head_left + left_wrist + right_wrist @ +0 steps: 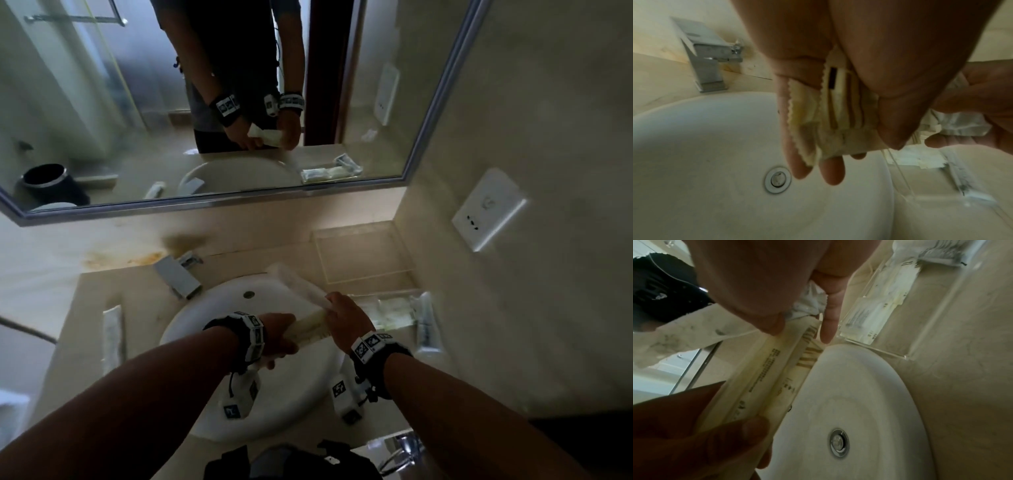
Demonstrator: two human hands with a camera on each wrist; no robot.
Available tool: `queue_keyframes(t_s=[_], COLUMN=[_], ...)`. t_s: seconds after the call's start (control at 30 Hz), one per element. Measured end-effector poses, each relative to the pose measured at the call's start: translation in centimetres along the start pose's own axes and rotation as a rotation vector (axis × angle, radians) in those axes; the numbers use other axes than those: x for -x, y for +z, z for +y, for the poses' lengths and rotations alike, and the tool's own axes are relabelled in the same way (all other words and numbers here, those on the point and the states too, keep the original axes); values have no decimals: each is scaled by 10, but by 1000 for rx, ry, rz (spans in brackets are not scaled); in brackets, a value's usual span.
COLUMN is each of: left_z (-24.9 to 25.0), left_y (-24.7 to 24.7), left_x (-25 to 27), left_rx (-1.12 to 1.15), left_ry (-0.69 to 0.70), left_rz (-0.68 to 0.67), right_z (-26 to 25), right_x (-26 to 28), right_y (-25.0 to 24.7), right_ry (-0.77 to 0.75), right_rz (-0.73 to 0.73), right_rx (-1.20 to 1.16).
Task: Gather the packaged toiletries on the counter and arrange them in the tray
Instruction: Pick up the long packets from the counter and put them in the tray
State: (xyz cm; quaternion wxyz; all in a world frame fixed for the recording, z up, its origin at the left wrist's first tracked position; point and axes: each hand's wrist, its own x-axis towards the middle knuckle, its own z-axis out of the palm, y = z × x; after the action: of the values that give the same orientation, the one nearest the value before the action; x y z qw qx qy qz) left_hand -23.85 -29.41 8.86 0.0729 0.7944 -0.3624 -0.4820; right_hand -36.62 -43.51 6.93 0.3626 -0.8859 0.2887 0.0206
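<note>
Over the sink, both hands hold a small bundle of long cream toiletry packets (pixel 308 329). My left hand (pixel 283 342) grips the near end, thumb on top and fingers beneath (pixel 830 170). My right hand (pixel 339 310) pinches the far end (pixel 777 369) together with a whiter packet (pixel 296 282) that sticks out toward the tap. The clear tray (pixel 359 257) stands against the right wall; its near part holds several packets (pixel 390 313). Another packet (pixel 113 337) lies on the counter to the left of the basin.
The white basin (pixel 239 308) with its drain (pixel 778 179) lies under the hands. A square metal tap (pixel 178 277) stands behind it. A wall socket (pixel 488 209) is on the right wall, and a mirror (pixel 102 212) runs above the counter.
</note>
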Motion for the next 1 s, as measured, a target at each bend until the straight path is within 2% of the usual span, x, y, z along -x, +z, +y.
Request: queue_keyframes(t_s=[0.23, 0.4, 0.57, 0.77, 0.87, 1.0], left_z=[20, 37, 52, 62, 67, 76], left_y=[0, 2, 10, 9, 9, 14], left_x=[-6, -15, -23, -33, -39, -49], left_rx=[90, 81, 74, -219, -405, -454], left_ry=[-25, 46, 24, -21, -31, -20], left_rz=[-14, 56, 71, 36, 69, 97], right_z=[10, 19, 25, 37, 45, 59], right_x=[-5, -7, -6, -6, -7, -6], right_y=[-19, -21, -29, -33, -33, -40], right_ry=[79, 114, 146, 108, 111, 179], right_rz=[57, 100, 78, 89, 80, 84], right_rx=[-208, -162, -200, -83, -4, -19])
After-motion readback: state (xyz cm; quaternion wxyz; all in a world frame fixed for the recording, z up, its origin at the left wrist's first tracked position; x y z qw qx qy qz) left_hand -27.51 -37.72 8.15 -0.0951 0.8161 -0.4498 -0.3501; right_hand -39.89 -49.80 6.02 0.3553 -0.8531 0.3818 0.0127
